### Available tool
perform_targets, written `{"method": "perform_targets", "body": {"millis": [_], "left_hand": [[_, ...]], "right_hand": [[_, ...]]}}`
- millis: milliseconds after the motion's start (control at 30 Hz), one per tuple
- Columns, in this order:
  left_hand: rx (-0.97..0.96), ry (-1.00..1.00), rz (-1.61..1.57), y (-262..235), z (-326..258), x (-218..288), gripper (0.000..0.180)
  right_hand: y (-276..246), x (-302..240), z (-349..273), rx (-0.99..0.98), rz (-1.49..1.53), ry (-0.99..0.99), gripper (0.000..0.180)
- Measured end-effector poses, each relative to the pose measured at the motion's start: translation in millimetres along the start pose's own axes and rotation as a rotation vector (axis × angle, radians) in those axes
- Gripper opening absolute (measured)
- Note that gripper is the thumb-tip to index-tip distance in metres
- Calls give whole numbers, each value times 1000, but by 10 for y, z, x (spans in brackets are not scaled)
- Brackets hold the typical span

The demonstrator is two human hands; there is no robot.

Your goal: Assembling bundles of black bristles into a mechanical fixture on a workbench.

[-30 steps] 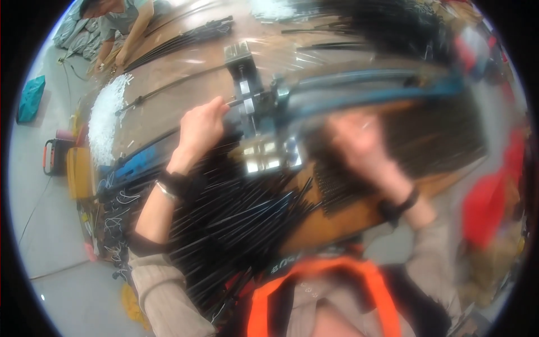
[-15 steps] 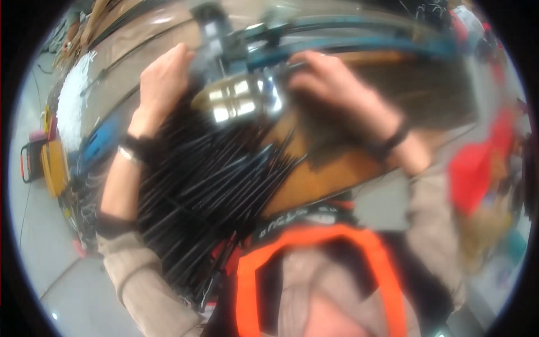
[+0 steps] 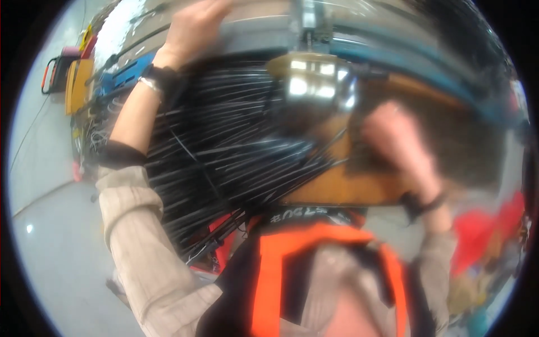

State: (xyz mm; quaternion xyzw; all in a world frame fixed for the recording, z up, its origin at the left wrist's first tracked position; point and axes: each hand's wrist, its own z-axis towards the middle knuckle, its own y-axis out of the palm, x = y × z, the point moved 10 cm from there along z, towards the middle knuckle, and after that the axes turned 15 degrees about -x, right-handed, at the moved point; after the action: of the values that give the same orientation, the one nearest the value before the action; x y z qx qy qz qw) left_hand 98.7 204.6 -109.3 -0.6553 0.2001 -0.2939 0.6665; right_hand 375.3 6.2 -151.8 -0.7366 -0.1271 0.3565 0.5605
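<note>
My left hand [image 3: 193,28] reaches up to the far top of the picture and rests on a grey curved surface [image 3: 252,39]; what the fingers hold, if anything, is cut off by the rim. My right hand [image 3: 401,143] is blurred by motion, fingers curled, over the brown wooden board [image 3: 337,188]. A thick bundle of black cable ties [image 3: 224,151] fans out between my two arms. A shiny metal clamp-like part [image 3: 317,84] sits above the board, near a blue bar [image 3: 415,62].
An orange and black vest [image 3: 314,264] fills the lower middle. A yellow box [image 3: 76,84] and a red-framed tool [image 3: 50,76] lie at far left beside the pale floor [image 3: 50,241]. Red cloth [image 3: 488,236] bunches at right.
The view has tipped down and closer. My right hand has come off the metal part and dropped toward the board. My left hand stays up at the top.
</note>
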Motion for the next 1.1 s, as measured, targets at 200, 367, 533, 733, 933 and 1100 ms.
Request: {"method": "perform_targets", "body": {"millis": [200,367,533,733,933,1100], "left_hand": [[105,64,261,-127,-468,1119,7],[-197,-158,100,469,-1199,2127,14],[-76,-268,20,439,-1288,1986,12],[-183,-106,-300,402,-1126,2270,15],[-267,-18,-310,258,-928,2492,15],[-268,101,-285,19,-798,2587,13]], "right_hand": [[7,288,34,56,315,136,12],[97,199,90,-85,512,126,19],[195,273,223,-173,418,165,21],[309,108,64,-135,628,80,21],[308,292,-188,43,832,98,25],[-81,-273,-368,232,104,-121,42]]}}
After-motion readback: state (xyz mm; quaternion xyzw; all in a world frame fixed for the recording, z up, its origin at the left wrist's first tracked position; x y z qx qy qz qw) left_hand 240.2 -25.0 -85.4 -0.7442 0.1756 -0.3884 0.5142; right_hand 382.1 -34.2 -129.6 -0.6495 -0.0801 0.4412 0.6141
